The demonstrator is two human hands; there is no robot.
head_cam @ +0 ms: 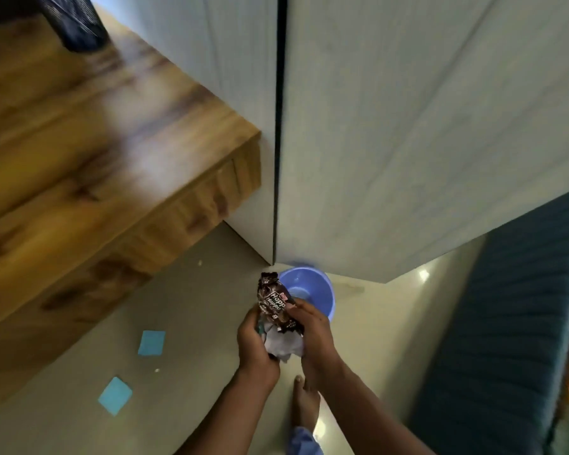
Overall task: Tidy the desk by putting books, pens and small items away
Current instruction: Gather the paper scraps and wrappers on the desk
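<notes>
Both hands, left hand (pixel 255 339) and right hand (pixel 312 336), clutch a dark snack wrapper (pixel 278 308), its length upright, top end toward the blue bin (pixel 322 292).

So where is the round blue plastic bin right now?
In the head view, the round blue plastic bin stands on the floor at lower centre, against the white cupboard doors, just beyond both hands holding a dark snack wrapper.

Dark object (pixel 76 21) at the desk's far end, blurred and cut by the top edge; identity unclear.
</notes>
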